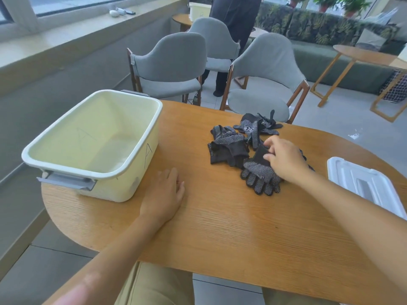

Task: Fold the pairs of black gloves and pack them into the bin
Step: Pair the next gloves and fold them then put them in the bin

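Note:
Several black gloves with white grip dots lie in a loose pile [233,142] on the wooden table [231,234], right of centre. My right hand [285,160] lies on the nearest glove [261,175] and pinches its black cuff with curled fingers; the glove's fingers point toward me. My left hand [167,192] rests flat on the table, fingers straight, just right of the cream plastic bin [134,183]. The bin stands at the table's left end with nothing visible inside it and has a grey latch on its near side.
The bin's white lid [361,183] lies at the table's right edge. Grey upholstered chairs [266,73] stand behind the table. A person in dark clothes [233,29] stands further back, near a round side table.

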{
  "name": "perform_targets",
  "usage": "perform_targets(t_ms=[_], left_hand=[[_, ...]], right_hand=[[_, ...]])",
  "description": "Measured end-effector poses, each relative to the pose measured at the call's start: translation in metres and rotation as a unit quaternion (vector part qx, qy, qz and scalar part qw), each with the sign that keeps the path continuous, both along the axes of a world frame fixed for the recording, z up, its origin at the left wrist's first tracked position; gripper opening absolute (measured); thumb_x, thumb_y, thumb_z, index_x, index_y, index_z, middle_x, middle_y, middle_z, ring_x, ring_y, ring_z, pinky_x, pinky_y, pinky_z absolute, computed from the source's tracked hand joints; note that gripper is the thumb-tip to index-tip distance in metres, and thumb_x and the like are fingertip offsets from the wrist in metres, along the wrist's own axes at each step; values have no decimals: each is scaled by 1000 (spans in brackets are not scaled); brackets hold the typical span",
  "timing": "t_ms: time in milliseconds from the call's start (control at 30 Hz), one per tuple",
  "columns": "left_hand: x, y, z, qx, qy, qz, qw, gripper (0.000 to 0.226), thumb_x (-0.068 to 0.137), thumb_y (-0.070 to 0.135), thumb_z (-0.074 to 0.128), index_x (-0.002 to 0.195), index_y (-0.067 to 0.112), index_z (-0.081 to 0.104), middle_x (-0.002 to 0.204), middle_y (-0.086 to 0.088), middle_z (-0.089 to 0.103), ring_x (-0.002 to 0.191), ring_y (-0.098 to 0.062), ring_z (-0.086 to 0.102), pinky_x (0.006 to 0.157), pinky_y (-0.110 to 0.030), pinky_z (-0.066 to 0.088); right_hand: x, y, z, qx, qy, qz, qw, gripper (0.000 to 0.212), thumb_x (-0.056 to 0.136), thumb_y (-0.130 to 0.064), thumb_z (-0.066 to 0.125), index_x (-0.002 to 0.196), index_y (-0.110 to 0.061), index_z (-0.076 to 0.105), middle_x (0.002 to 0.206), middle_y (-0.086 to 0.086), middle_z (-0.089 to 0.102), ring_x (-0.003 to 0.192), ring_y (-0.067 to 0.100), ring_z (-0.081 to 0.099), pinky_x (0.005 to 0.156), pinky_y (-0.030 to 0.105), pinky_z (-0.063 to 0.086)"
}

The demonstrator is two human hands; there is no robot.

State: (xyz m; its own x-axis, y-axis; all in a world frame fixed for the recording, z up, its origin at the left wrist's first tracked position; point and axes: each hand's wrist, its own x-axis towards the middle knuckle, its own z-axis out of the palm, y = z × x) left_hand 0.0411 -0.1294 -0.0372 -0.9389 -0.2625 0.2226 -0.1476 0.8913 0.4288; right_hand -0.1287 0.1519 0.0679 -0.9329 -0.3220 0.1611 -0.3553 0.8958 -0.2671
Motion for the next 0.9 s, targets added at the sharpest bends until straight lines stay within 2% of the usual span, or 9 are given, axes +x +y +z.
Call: perform_targets(t_ms=[100, 233, 400, 467, 533, 600, 667, 767, 900], left_hand=[[0, -1, -1, -2, 1, -1, 1000, 17, 99, 37, 48, 90, 24, 42, 87, 6, 48, 86, -17, 45, 66, -35, 44], [0, -1, -1, 6, 7, -1, 1000, 17, 99, 37, 49, 90, 23, 43, 86, 5, 48, 86, -17, 44, 66, -36, 44], [0, -3, -4, 0, 9, -3, 1000, 18, 98, 38, 48, 89, 24, 41, 85, 7, 48, 86, -17, 44, 65, -34, 41], [0, -4, -4, 3, 9, -6, 1000, 18, 99, 37, 47, 88, 24, 41, 84, 7, 48, 86, -17, 45, 66, -35, 43], [0, -5, -3, 19, 12, -11, 1000, 18, 99, 36, 48, 88, 23, 42, 83, 7, 48, 85, -16, 44, 68, -37, 44], [0, -7, -4, 57, 19, -16, 998, 15, 99, 33, 48, 88, 23, 45, 82, 6, 48, 84, -16, 44, 69, -38, 44], [-1, -10, -5, 101, 21, -15, 995, 14, 99, 32, 47, 87, 24, 48, 79, 6, 49, 80, -15, 46, 67, -38, 43], [-2, -12, -7, 107, 25, -11, 994, 14, 98, 34, 45, 87, 26, 49, 77, 7, 50, 76, -12, 47, 63, -35, 42], [-3, -11, -7, 107, 11, -8, 994, 13, 98, 34, 45, 88, 26, 48, 79, 6, 50, 78, -13, 47, 64, -36, 45]], right_hand=[[-19, 1, 29, -29, 89, -28, 995, 15, 91, -16, 65, 106, -15, 67, 104, 7, 62, 99, 30, 59, 89, 42, 48], [-22, -4, 73, -66, 164, -19, 984, 14, 93, -16, 62, 103, -10, 68, 107, 10, 60, 97, 30, 59, 87, 38, 47], [27, -27, 103, -143, 242, 66, 958, 11, 92, -16, 63, 101, -11, 67, 102, 5, 59, 87, 10, 53, 78, 22, 38], [65, -39, 90, -141, 236, 125, 953, 9, 91, -15, 64, 100, -13, 67, 99, 1, 58, 85, 7, 51, 78, 21, 38], [108, -47, 58, -100, 202, 199, 954, 8, 90, -14, 65, 98, -14, 67, 97, 1, 58, 87, 15, 56, 80, 31, 45], [151, -50, 15, -31, 153, 262, 952, 11, 91, -26, 62, 97, -17, 66, 93, -2, 58, 86, 19, 57, 76, 36, 45], [187, -51, -20, 16, 84, 296, 951, 23, 95, -42, 54, 97, -22, 65, 91, -8, 59, 80, 13, 55, 72, 30, 42], [201, -49, -40, 12, 24, 289, 957, 25, 98, -44, 48, 94, -25, 63, 87, -13, 58, 77, 8, 52, 70, 25, 41], [158, -45, -33, -7, 37, 219, 975, 18, 99, -35, 51, 89, -24, 61, 82, -12, 56, 77, 10, 51, 69, 26, 38]])
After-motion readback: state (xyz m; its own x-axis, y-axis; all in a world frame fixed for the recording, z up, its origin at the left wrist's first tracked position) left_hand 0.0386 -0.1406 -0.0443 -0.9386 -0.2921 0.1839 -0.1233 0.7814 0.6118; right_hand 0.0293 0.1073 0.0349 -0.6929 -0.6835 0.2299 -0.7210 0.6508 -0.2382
